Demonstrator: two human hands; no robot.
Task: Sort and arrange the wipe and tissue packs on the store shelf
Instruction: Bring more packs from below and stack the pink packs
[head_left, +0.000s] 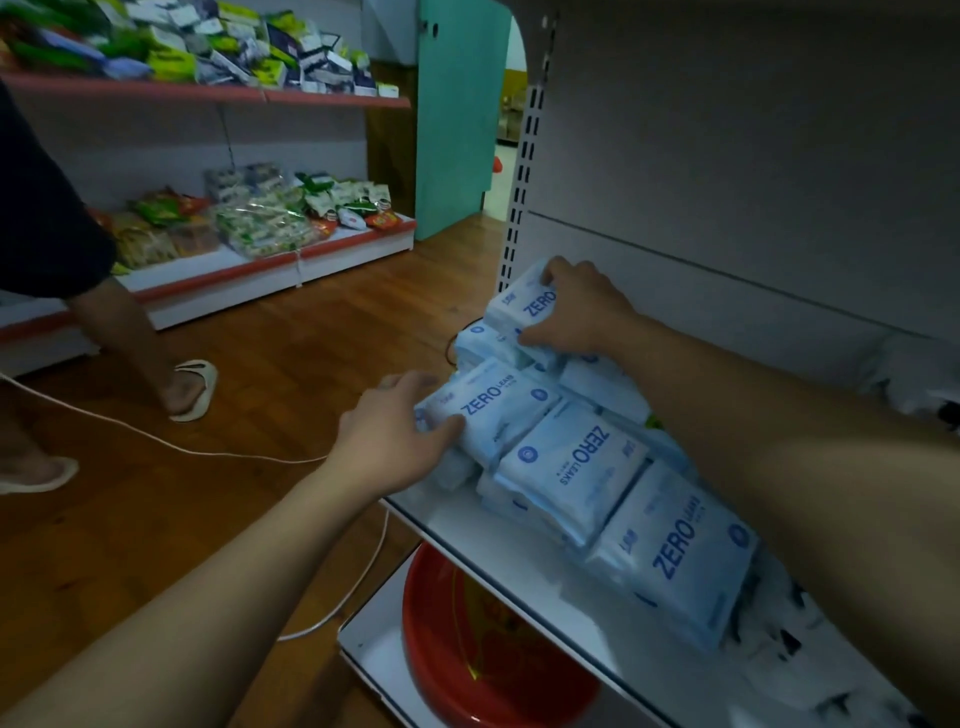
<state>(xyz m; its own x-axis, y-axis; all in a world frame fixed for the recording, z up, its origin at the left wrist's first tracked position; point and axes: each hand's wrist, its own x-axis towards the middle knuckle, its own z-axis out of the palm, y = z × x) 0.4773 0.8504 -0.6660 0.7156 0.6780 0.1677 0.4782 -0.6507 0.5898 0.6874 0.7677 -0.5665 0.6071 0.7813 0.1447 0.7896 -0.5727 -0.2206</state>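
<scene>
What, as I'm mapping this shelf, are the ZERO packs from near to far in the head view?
nearest pack → second pack → third pack, held by the left hand → farthest pack, held by the right hand

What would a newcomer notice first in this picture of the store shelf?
Two bare arms reach to a heap of pale blue ZERO packs on a white shelf: the left hand grips the near-edge pack, the right hand grips the far pack on top of the heap. Under the shelf sits a red basin, and at the left a second person's sandalled foot stands on the wooden floor.
</scene>
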